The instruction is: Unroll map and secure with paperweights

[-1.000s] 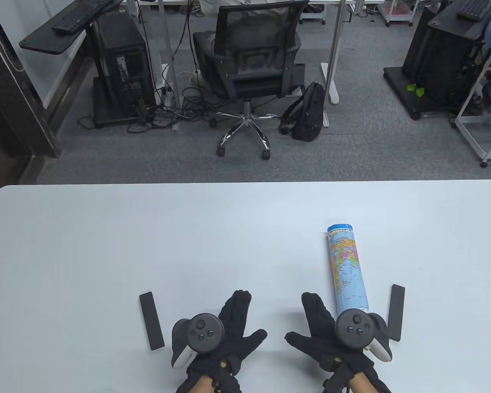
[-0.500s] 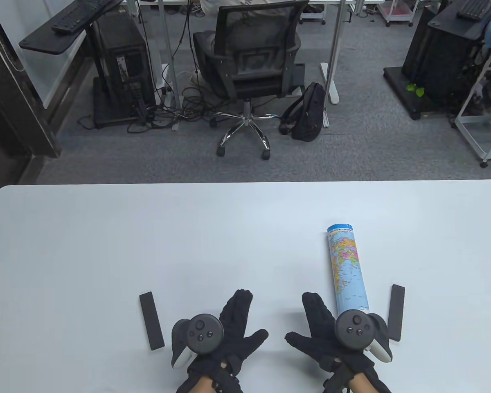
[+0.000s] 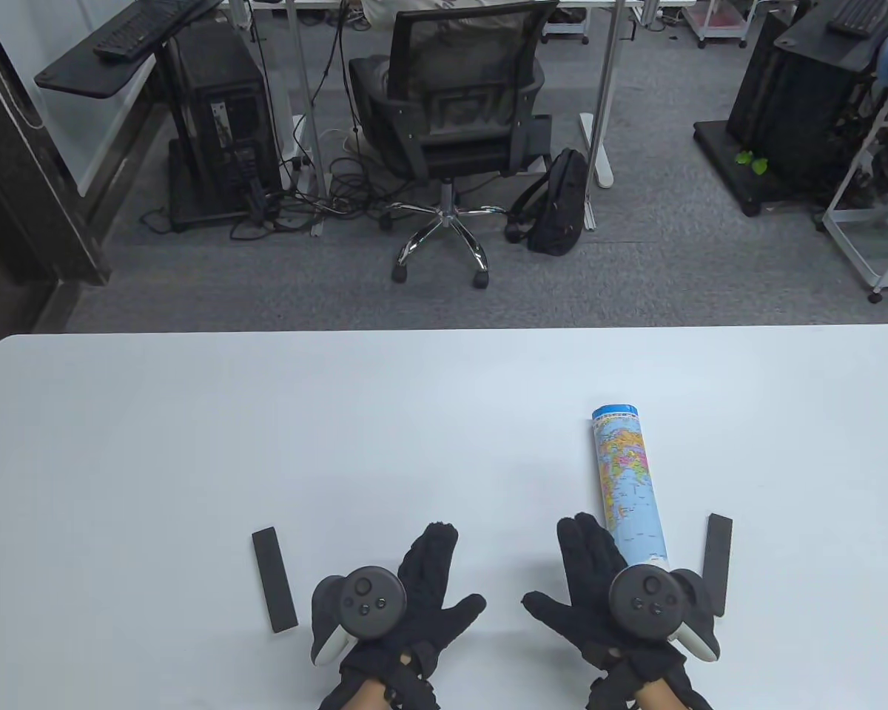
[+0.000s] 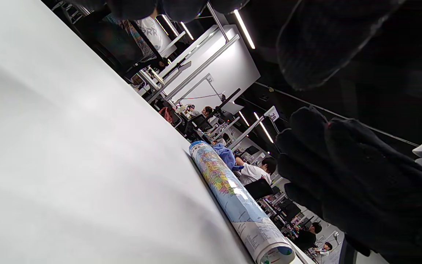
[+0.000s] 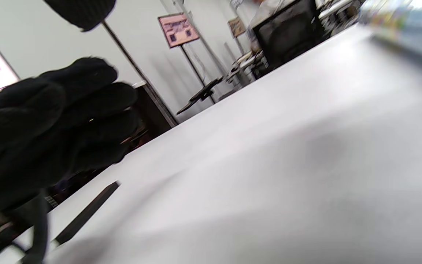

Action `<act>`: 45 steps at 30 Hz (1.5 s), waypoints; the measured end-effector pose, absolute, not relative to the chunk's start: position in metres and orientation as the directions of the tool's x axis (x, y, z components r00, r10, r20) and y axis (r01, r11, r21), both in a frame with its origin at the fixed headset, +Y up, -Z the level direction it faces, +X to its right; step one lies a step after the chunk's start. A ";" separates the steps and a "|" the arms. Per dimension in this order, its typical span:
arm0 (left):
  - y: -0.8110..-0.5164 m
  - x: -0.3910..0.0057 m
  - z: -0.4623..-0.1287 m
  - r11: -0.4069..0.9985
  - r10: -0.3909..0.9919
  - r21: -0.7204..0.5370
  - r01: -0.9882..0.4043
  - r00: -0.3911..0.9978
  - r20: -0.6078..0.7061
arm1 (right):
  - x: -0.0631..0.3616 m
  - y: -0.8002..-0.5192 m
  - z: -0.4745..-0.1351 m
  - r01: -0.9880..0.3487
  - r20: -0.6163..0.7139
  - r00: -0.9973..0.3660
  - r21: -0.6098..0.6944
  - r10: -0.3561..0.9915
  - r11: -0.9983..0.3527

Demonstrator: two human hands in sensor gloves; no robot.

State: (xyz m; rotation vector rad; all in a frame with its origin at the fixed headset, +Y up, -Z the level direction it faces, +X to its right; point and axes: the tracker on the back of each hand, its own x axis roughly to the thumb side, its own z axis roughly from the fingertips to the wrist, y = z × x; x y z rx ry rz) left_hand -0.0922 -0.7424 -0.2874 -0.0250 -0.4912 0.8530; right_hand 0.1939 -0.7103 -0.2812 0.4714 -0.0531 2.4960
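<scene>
1. Map (image 3: 627, 481): rolled into a tube, it lies flat on the white tabletop (image 3: 340, 444), one end pointing away from the person, the other end reaching just beside the right hand (image 3: 607, 592).
2. Right hand: relative to the map, it sits at the near end, on the left side of the roll. Its grip is spread, fingers (image 3: 584, 540) stretched forward and thumb out to the side, holding nothing. Whether the fingers touch the map cannot be told.
3. Left hand (image 3: 407, 599): well to the left of the map, low over the tabletop, grip also spread and holding nothing.
4. Right paperweight (image 3: 719, 558): a flat black bar just right of the map's near end, lying roughly parallel to the roll, apart from it.
5. Left paperweight (image 3: 274, 580): a matching black bar far left of the map, beyond the left hand, flat on the tabletop.
6. Left wrist view: the map (image 4: 233, 198) shows its printed, coloured face along the tabletop's edge line.
</scene>
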 end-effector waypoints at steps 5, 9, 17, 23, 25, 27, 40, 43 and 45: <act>-0.743 -0.092 -0.287 0.671 0.722 -0.210 -0.711 0.561 0.405 | 0.212 -0.713 -0.289 -0.394 0.152 -0.907 0.025 0.393 -0.919; -0.744 -0.090 -0.287 0.679 0.717 -0.217 -0.701 0.571 0.401 | 0.222 -0.733 -0.302 -0.222 -0.029 -0.975 0.193 0.220 -0.956; -0.744 -0.090 -0.287 0.689 0.709 -0.217 -0.691 0.583 0.396 | 0.223 -0.760 -0.314 -0.080 -0.111 -0.993 0.331 0.045 -0.940; -0.744 -0.089 -0.287 0.694 0.708 -0.225 -0.684 0.590 0.389 | 0.218 -0.762 -0.315 -0.042 -0.101 -0.995 0.317 0.010 -0.948; -0.744 -0.089 -0.287 0.694 0.708 -0.228 -0.683 0.590 0.387 | 0.216 -0.763 -0.315 -0.022 -0.097 -0.995 0.318 -0.009 -0.948; -0.744 -0.089 -0.286 0.694 0.709 -0.229 -0.683 0.591 0.385 | 0.215 -0.762 -0.316 -0.024 -0.094 -0.996 0.312 -0.006 -0.950; -0.744 -0.089 -0.287 0.695 0.710 -0.235 -0.680 0.595 0.378 | 0.211 -0.758 -0.316 -0.037 -0.101 -0.995 0.232 0.014 -0.972; -0.744 -0.090 -0.287 0.694 0.710 -0.234 -0.681 0.595 0.378 | 0.213 -0.756 -0.315 -0.066 -0.106 -0.993 0.206 0.045 -0.976; -0.744 -0.090 -0.287 0.693 0.710 -0.232 -0.682 0.594 0.378 | 0.214 -0.755 -0.315 -0.088 -0.111 -0.991 0.182 0.068 -0.979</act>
